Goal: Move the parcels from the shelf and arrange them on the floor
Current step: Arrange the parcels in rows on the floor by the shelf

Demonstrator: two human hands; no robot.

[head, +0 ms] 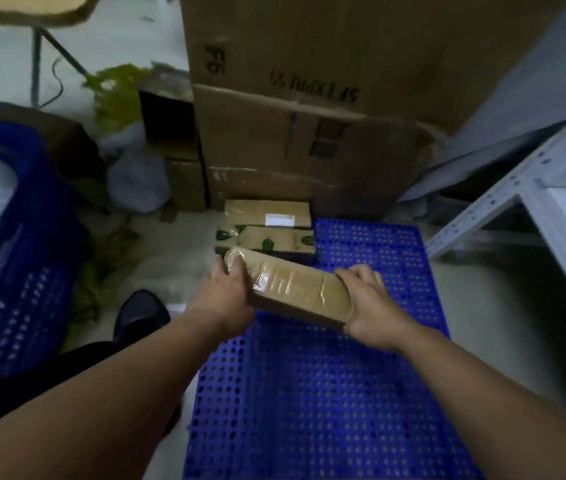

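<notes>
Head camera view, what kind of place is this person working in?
Probably a parcel storeroom or small warehouse: tall stacked cardboard cartons, a blue perforated pallet, a slotted metal shelf frame, and a taped parcel.

Both arms were shown uncovered along all of their visible length, the left forearm (101,393) and the right forearm (482,396) being bare from the frame's lower edge up to the left hand (229,297) and the right hand (373,306). A dark, rounded shoe (141,317) was worn on the one foot shown. A dark trouser leg (32,379) was seen beside it, its fabric too dim for detail to be made out.
</notes>
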